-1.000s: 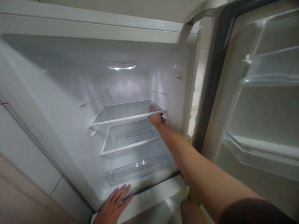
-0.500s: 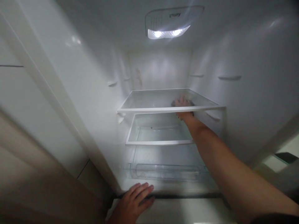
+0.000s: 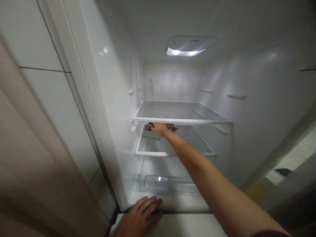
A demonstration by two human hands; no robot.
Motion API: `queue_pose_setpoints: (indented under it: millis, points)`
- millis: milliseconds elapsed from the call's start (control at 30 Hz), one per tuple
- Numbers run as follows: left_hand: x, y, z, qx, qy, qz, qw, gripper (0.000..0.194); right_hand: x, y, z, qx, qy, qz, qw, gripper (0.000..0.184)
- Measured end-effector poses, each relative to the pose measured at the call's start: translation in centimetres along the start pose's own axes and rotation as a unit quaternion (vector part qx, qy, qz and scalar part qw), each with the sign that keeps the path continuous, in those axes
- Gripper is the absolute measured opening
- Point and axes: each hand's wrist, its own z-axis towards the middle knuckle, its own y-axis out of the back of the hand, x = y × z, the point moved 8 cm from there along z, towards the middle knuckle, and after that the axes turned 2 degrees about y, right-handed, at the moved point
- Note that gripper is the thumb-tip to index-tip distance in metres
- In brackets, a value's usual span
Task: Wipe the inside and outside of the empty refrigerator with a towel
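Note:
Inside the fridge, my right hand (image 3: 158,128) reaches under the upper glass shelf (image 3: 182,120). It is closed on a dark greyish cloth (image 3: 170,126), which shows on both sides of the hand at the back left of the lower glass shelf (image 3: 154,153). The upper shelf's front rim partly covers the fingers and cloth. Below, my left hand (image 3: 142,215) lies with its fingers stretched out on the white ledge (image 3: 187,223) at the fridge's front bottom edge, holding nothing.
A clear plastic drawer (image 3: 170,183) sits beneath the lower shelf. A lit lamp (image 3: 186,52) is on the ceiling. Moulded shelf supports (image 3: 236,96) stick out from the side walls. Pale cabinet panels (image 3: 61,108) stand to the left.
My right hand has moved with the cloth from the right side, near the upper shelf, down and left to the lower shelf. The view has shifted slightly; my left hand stays put.

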Motion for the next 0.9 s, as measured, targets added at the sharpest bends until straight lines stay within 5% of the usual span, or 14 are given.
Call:
queue_pose_setpoints:
  millis: [100,200,367,667,833,900]
  points:
    - [0.1,-0.5,0.2,0.034,0.002,-0.026,0.999,0.081,5.5,-2.9,1.5,0.01,0.07,-0.012,0.997,0.047]
    - [0.1,-1.2,0.2,0.102,0.022,-0.098,0.99,0.107,6.1,-3.5,2.1,0.005,0.081,-0.025,0.996,0.051]
    - [0.4,-1.4,0.1,0.16,0.048,-0.17,0.971,0.115,1.9,-1.9,1.6,-0.048,-0.01,-0.062,0.997,0.05]
    - [0.5,0.0,0.5,0.158,0.061,-0.172,0.97,0.106,-7.9,1.7,-2.1,-0.128,-0.136,-0.077,0.979,0.049]
    - [0.2,-0.4,0.5,0.123,0.039,-0.141,0.982,0.105,-14.0,4.4,-5.1,-0.26,-0.314,-0.011,0.913,0.056]
    - [0.1,-0.5,0.5,0.091,0.024,-0.102,0.99,0.092,-14.3,4.6,-4.8,-0.275,-0.322,-0.025,0.906,0.062]
